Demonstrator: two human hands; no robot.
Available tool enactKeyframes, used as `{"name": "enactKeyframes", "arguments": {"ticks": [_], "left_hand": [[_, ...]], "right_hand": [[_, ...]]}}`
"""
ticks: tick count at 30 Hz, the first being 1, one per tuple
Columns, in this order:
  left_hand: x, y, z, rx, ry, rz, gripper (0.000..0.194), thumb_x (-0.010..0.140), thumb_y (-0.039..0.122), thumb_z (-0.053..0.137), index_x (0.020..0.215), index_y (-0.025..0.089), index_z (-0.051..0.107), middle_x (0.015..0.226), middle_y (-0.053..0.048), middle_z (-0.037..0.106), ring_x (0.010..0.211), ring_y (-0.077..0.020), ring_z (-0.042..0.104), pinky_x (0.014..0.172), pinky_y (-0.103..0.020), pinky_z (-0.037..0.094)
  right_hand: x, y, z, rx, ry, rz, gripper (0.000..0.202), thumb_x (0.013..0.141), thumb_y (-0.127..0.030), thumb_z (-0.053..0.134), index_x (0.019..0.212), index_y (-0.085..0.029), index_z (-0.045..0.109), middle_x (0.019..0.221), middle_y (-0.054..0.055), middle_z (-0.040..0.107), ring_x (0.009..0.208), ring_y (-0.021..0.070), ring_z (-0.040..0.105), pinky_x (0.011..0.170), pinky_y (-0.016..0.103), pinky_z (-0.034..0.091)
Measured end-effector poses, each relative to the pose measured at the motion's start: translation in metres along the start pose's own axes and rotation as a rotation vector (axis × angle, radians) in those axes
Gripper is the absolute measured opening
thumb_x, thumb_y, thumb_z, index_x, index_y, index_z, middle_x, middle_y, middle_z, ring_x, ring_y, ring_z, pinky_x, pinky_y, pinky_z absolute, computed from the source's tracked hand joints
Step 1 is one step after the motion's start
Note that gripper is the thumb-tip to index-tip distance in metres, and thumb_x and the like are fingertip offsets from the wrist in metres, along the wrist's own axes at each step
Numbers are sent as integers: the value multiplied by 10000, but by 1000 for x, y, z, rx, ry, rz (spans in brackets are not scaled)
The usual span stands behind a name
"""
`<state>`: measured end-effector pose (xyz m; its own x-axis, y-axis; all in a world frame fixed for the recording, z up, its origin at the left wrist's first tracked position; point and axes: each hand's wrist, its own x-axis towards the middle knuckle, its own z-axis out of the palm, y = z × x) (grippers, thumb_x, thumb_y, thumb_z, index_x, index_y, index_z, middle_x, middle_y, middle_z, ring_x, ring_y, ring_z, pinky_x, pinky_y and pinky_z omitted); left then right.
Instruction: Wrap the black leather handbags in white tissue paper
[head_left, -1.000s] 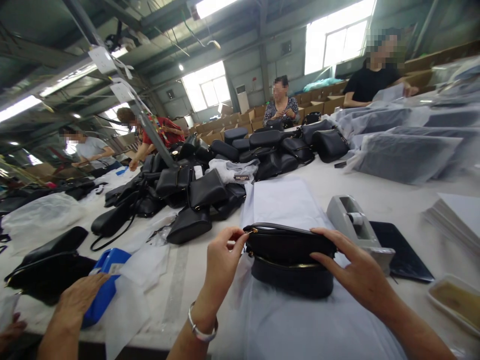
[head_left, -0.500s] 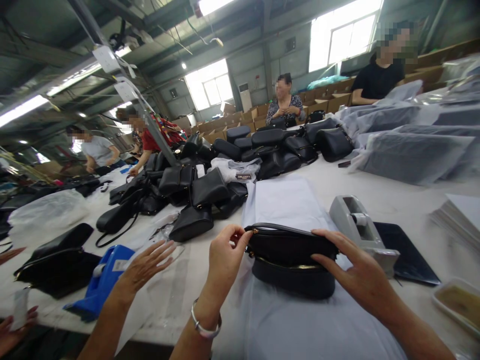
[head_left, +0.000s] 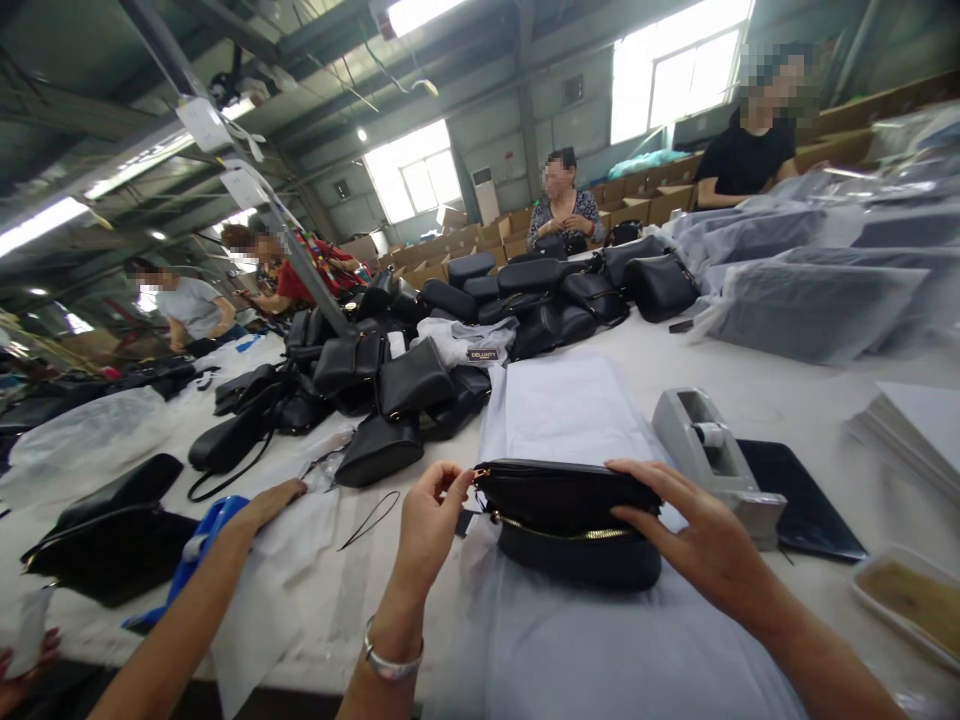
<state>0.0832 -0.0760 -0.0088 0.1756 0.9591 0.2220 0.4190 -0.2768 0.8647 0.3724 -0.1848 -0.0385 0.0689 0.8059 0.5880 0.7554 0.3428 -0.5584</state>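
A small black handbag (head_left: 577, 560) stands upright in front of me on sheets of white tissue paper (head_left: 637, 660). Its front pocket has a gold-toothed zipper (head_left: 559, 528), which gapes open. My left hand (head_left: 431, 510) is closed in a pinch on the gold zipper pull (head_left: 481, 473) at the bag's upper left corner. At the right end, my right hand (head_left: 686, 510) grips the bag's top edge, thumb at the front and fingers over the back. A dark tag (head_left: 466, 522) hangs near the left corner, partly hidden.
A co-worker's arm (head_left: 195, 580) reaches across a blue tape dispenser (head_left: 206, 545) on the left. A grey tape dispenser (head_left: 709, 450) and a dark flat tablet-like slab (head_left: 802, 500) lie to the right. Piled black bags (head_left: 412, 375) and wrapped bags (head_left: 810, 305) stand farther back.
My hands and the bag appear slightly left and lower, left hand still at the bag's corner. The co-worker's hand has reached farther away; a thin black cord now shows on the table.
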Motion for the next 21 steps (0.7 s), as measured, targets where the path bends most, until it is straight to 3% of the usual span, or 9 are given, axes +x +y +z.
{"name": "enactKeyframes", "arguments": {"ticks": [2, 4, 7, 9, 11, 15, 18, 21], "left_hand": [[-1, 1, -1, 36, 29, 66, 309, 894, 492, 609, 906, 183, 630, 811, -12, 650, 774, -162, 636, 663, -253, 527], [-1, 8, -1, 103, 56, 206, 367, 888, 467, 634, 1140, 201, 615, 1120, -75, 674, 1046, -214, 641, 849, -328, 552], [4, 19, 0, 204, -77, 439, 687, 860, 429, 693, 1460, 278, 395, 1499, -95, 469, 1376, -258, 446, 1108, -436, 423], [9, 22, 2, 243, -249, 524, 650, 875, 392, 687, 1460, 311, 415, 1501, -66, 482, 1375, -241, 458, 1139, -424, 401], [12, 19, 4, 245, -348, 575, 458, 916, 343, 640, 1363, 317, 546, 1411, -40, 580, 1294, -215, 546, 1114, -390, 439], [11, 0, 7, 164, -296, 660, 356, 948, 257, 591, 1301, 293, 611, 1323, -51, 641, 1261, -214, 570, 1102, -403, 456], [6, -10, 4, 101, -302, 589, 407, 927, 231, 619, 1330, 283, 587, 1427, -88, 547, 1294, -240, 541, 1105, -435, 451], [2, -8, -1, 51, -384, 503, 499, 881, 181, 670, 1357, 284, 561, 1463, -94, 496, 1323, -251, 508, 1117, -428, 436]], "right_hand": [[-3, 1, -1, -25, -1, 10, 427, 932, -321, 607, 1348, -301, 516, 1257, 39, 652, 1129, 212, 648, 1001, 315, 526], [-6, 0, -3, -60, 13, 7, 494, 934, -337, 606, 1406, -293, 469, 1334, 51, 613, 1198, 224, 613, 1045, 335, 500], [-8, -6, -6, -105, 27, -30, 568, 936, -331, 603, 1466, -287, 405, 1420, 56, 551, 1286, 236, 548, 1107, 359, 446], [-5, -10, -8, -124, 11, -67, 540, 943, -312, 591, 1456, -300, 423, 1407, 44, 563, 1272, 229, 560, 1100, 348, 454], [-2, -13, -10, -142, -18, -85, 481, 955, -299, 569, 1424, -315, 463, 1339, 30, 613, 1201, 212, 614, 1046, 319, 497], [0, -10, -13, -159, -85, -48, 424, 972, -317, 537, 1393, -308, 492, 1244, 33, 667, 1088, 198, 674, 921, 285, 562], [-3, -4, -15, -157, -127, 15, 456, 957, -400, 551, 1396, -294, 483, 1240, 44, 681, 1046, 213, 697, 882, 295, 582], [-7, 7, -16, -127, -171, 50, 528, 908, -533, 578, 1379, -308, 502, 1156, 35, 728, 893, 220, 741, 755, 281, 617]]}}
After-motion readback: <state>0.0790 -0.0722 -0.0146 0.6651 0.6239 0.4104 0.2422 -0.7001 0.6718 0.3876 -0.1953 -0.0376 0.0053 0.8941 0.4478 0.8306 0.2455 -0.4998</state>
